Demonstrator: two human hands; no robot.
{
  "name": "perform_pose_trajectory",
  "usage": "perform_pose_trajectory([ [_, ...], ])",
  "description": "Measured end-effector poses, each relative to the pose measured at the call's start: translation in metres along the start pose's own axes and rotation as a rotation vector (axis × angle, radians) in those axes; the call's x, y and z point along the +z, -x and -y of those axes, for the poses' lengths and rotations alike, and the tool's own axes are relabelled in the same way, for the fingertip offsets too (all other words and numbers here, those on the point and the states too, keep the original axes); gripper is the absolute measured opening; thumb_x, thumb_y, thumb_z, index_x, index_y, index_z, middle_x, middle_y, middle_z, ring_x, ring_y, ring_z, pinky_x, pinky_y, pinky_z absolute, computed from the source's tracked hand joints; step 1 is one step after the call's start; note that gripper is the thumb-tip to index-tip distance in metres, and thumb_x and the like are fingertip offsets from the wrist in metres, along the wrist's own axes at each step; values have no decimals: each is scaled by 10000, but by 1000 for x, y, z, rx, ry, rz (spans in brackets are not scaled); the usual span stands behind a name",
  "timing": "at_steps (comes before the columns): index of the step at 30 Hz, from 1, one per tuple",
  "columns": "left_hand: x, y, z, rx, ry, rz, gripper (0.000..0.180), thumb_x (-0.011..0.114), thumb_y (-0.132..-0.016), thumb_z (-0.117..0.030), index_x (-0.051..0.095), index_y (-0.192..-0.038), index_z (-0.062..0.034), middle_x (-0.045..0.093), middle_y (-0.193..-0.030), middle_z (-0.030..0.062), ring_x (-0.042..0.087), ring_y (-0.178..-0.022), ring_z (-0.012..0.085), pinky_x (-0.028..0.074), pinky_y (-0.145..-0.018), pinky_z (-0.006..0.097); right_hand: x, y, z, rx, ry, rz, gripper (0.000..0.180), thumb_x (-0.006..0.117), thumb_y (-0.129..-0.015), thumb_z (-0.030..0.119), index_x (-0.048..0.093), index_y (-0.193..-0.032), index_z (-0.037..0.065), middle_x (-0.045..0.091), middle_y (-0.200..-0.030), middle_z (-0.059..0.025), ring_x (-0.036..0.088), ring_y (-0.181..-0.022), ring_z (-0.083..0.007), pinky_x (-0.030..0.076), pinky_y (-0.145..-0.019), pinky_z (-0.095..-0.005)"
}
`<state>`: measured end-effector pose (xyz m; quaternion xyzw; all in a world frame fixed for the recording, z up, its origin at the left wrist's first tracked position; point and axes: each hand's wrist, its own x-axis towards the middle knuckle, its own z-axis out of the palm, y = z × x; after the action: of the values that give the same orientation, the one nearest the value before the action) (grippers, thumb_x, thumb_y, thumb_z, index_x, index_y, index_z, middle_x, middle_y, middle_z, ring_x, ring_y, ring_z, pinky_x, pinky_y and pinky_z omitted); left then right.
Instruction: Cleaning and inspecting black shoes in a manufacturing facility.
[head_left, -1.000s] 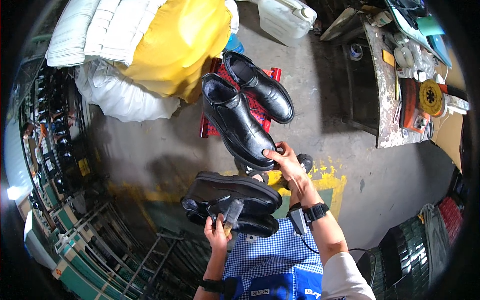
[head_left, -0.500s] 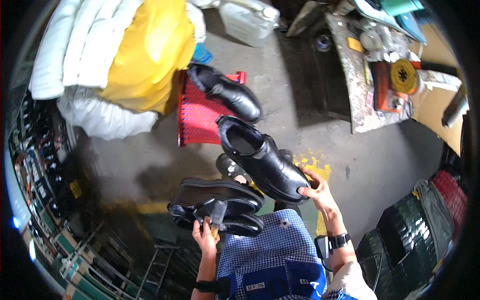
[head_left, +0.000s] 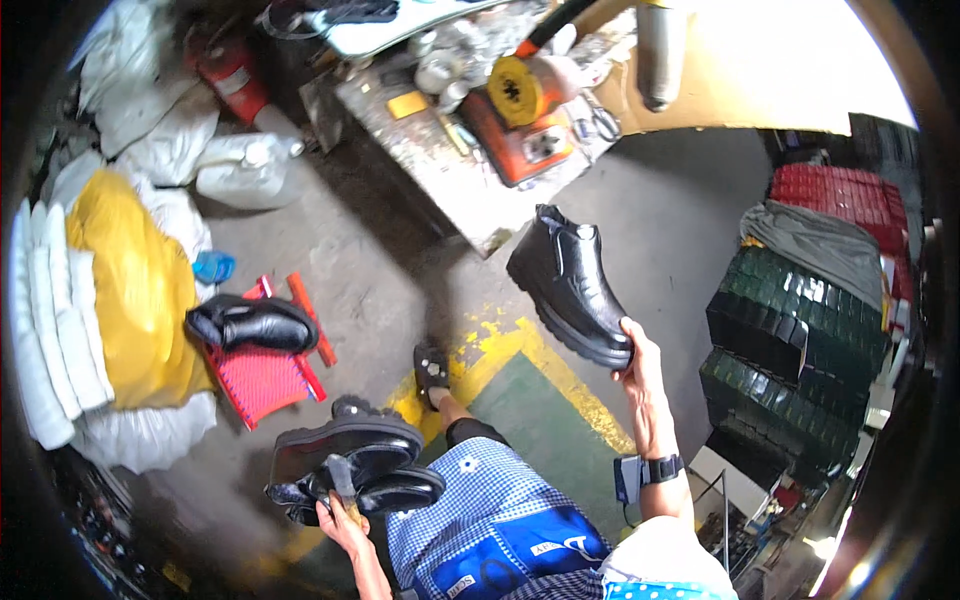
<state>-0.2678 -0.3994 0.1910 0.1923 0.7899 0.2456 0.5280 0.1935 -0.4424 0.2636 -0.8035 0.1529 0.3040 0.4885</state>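
My right hand (head_left: 642,362) is closed on the toe of a black leather ankle boot (head_left: 572,280), held out over the floor with its heel end toward the cluttered table. My left hand (head_left: 345,525) grips a brush (head_left: 343,478) with a wooden handle and grey head. Against that same hand are bunched black shoes (head_left: 345,438), soles partly showing; how the fingers hold them is partly hidden. Another black shoe (head_left: 262,325) lies on a red woven-top stool (head_left: 265,385) at the left.
A worn table (head_left: 440,190) at the top carries an orange machine with a yellow disc (head_left: 518,92). Stacked dark green boxes (head_left: 790,350) stand at the right. White and yellow sacks (head_left: 130,290), a plastic jug (head_left: 245,172) and a fire extinguisher (head_left: 228,75) are at the left.
The view has turned right, so the stool and sacks now sit farther left. My right hand has swung the boot away from the stool toward the table. My left hand keeps its grip.
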Motion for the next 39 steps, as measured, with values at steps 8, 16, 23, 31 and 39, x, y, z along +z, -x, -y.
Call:
perform_pose_trajectory([
  [8, 48, 18, -26, 52, -57, 69, 158, 501, -876, -227, 426, -799, -111, 438, -587, -3, 327, -309, 79, 210, -238, 210, -21, -74, 99, -174, 9, -152, 353, 669, -710, 373, 592, -687, 29, 491, -527, -30, 419, -311, -127, 323, -251, -246],
  [16, 70, 25, -35, 82, -181, 114, 167, 480, -884, -236, 419, -807, -102, 411, -561, 3, 342, -305, 95, 233, -243, 219, -5, -105, 151, -245, -12, -134, 350, 689, -681, 358, 566, -602, 39, 487, -473, -36, 414, -312, -124, 320, -278, -247],
  [23, 71, 26, -33, 92, -162, 88, 167, 488, -881, -232, 423, -803, -100, 414, -554, 3, 343, -301, 95, 237, -241, 223, 1, -105, 167, -255, -35, -110, 356, 684, -685, 368, 563, -598, 45, 477, -462, -31, 409, -311, -121, 320, -280, -246],
  [31, 67, 26, -31, 54, -78, 64, 209, 512, -872, -234, 398, -748, -109, 409, -545, -6, 327, -308, 77, 209, -236, 215, -25, -109, 104, -63, -219, 85, 364, 615, -721, 417, 549, -775, 64, 526, -581, -32, 434, -319, -130, 320, -233, -255],
  [39, 54, 29, -35, -100, -44, -43, 152, 544, -849, -232, 473, -789, -112, 439, -544, -11, 369, -351, 65, 253, -274, 201, 8, -45, -12, 225, -235, 508, 366, 618, -727, 327, 578, -934, 28, 622, -834, -97, 603, -629, -192, 481, -508, -283],
])
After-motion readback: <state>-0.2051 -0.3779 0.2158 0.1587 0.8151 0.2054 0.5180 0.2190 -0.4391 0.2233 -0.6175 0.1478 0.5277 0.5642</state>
